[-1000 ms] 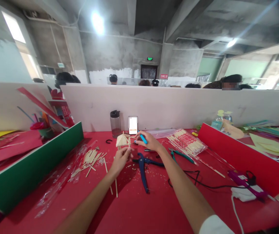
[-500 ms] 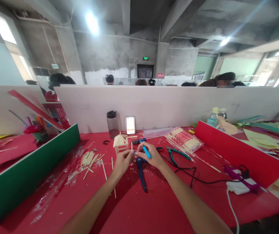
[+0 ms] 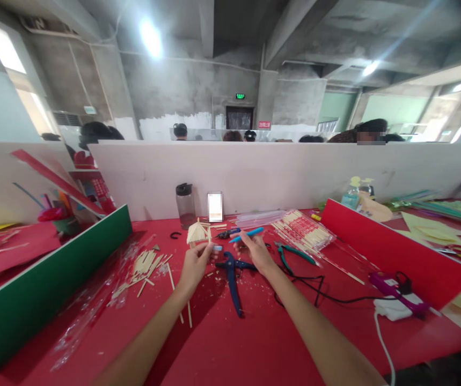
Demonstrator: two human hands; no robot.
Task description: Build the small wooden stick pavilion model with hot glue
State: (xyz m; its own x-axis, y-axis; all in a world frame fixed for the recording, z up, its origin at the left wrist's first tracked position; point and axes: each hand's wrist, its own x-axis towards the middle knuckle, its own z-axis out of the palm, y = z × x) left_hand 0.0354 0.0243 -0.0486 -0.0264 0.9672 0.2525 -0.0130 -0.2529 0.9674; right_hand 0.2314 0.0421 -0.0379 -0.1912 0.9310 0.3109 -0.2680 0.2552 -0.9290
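1. The left hand [image 3: 196,262] is raised over the middle of the red bench [image 3: 230,354], its fingers pinching a short stick [image 3: 209,234] that stands nearly upright.
2. A small pale-blue piece [image 3: 217,248] shows at the same fingertips; I cannot tell whether it is gripped together with the stick.
3. The right hand [image 3: 256,253] is just across from the left, apart from it, its fingers closed around a blue pen [image 3: 247,235] that slants up to the right.
4. A small hut of pale sticks [image 3: 197,233] stands on the bench just beyond the left hand, which hides part of its lower frame.
5. A dark-blue cutter [image 3: 234,289] lies between the forearms, with scattered chips around it.
6. Right of the right hand lie teal-handled pliers [image 3: 299,254], near a plastic-wrapped bundle of sticks [image 3: 305,230].
7. Left of the left hand is a loose heap of cut sticks [image 3: 146,266], and 2 longer sticks lie near the left forearm.
8. Behind the hut, a dark-lidded bottle [image 3: 185,208] and a lit phone [image 3: 214,207] stand upright before a white partition [image 3: 278,171].
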